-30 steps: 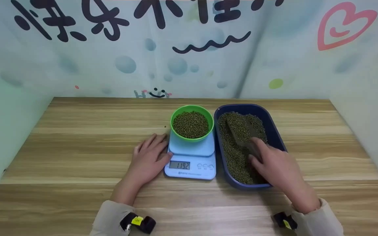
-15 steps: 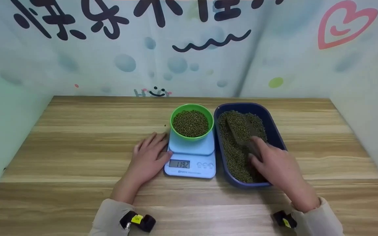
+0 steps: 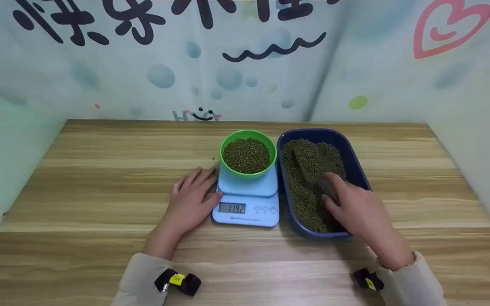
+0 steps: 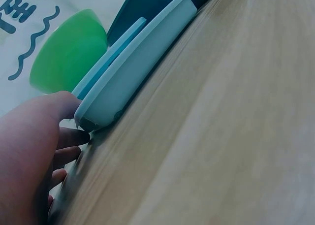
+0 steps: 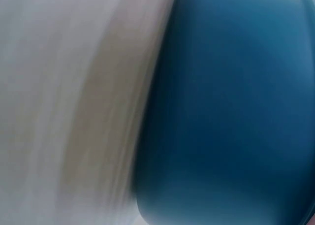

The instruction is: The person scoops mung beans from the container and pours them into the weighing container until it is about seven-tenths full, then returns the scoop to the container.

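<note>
My left hand [image 3: 192,202] lies with extended fingers on the table, left of a pale blue kitchen scale [image 3: 247,219]. Its thumb touches the scale's edge, also in the left wrist view. The display reads 119.2. A green bowl [image 3: 248,174] of small greenish-brown beans, like mung beans, sits on the scale's platform. To the right, a dark blue tub [image 3: 359,175] holds more of these beans [image 3: 306,212]. My right hand [image 3: 362,208] grips the handle of a dark scoop [image 3: 328,189], whose bean-filled blade lies among the beans. The right wrist view shows only the tub's outer wall [image 5: 231,107] and table.
The wooden table [image 3: 87,182] runs back to a printed backdrop [image 3: 121,80] with dark lettering. Pale panels close off both sides. The tub stands close beside the scale. A tiny dark speck [image 3: 213,158] lies left of the bowl.
The head view has tilted slightly, so everything sits a little higher in it. Both hands, the scoop and the scale reading stay the same.
</note>
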`<action>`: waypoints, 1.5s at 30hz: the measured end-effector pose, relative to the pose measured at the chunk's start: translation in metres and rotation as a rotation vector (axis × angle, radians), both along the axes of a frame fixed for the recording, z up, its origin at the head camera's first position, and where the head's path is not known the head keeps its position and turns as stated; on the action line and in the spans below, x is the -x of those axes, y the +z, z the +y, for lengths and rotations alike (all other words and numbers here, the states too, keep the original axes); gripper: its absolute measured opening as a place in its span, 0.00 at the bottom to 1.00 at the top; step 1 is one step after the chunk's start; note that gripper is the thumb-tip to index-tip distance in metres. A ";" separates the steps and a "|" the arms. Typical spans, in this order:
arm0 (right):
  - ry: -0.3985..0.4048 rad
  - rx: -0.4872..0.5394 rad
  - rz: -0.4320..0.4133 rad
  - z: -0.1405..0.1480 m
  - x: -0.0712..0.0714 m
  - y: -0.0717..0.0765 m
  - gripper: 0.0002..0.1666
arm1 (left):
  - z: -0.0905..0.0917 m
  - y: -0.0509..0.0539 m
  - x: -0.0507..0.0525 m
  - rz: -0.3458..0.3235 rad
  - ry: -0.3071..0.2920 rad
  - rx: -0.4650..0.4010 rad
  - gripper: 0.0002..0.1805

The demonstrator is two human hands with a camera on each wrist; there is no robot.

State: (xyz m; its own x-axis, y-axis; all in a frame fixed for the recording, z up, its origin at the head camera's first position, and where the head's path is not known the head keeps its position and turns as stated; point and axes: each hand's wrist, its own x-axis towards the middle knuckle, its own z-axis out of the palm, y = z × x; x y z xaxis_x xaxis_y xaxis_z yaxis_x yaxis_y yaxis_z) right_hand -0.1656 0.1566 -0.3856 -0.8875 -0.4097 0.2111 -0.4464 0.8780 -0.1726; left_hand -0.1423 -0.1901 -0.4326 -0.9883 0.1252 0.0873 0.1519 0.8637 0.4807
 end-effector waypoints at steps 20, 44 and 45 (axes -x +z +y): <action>0.011 0.008 0.011 -0.004 0.003 0.008 0.26 | -0.005 0.009 0.003 0.007 0.000 0.000 0.30; 0.005 -0.011 -0.036 -0.001 0.000 0.001 0.27 | -0.001 0.000 0.000 -0.029 0.002 0.012 0.30; 0.004 -0.010 -0.041 0.000 -0.001 0.001 0.27 | 0.000 0.000 0.000 -0.031 0.003 0.011 0.30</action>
